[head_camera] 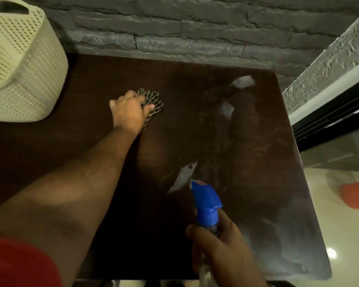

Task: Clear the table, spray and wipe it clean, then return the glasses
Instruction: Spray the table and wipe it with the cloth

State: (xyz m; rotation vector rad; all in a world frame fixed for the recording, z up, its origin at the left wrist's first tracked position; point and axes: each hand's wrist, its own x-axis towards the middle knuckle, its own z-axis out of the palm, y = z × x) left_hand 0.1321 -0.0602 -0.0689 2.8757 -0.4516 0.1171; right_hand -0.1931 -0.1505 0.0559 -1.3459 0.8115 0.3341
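A dark brown glossy table point(195, 141) fills the view. My left hand point(128, 108) reaches across it and grips a bunched dark checked cloth point(153, 100), which lies on the tabletop near the middle back. My right hand point(220, 245) holds a clear spray bottle with a blue trigger head point(205, 201) by its neck at the table's near edge, nozzle pointing away from me. No glasses are in view. Pale streaks and reflections show on the right half of the tabletop.
A cream perforated plastic basket point(19, 65) stands on the table's back left corner. A grey stone-pattern wall point(174, 34) runs along the far edge. To the right lie a dark window frame point(330, 121), a shiny floor and an orange object point(356, 195).
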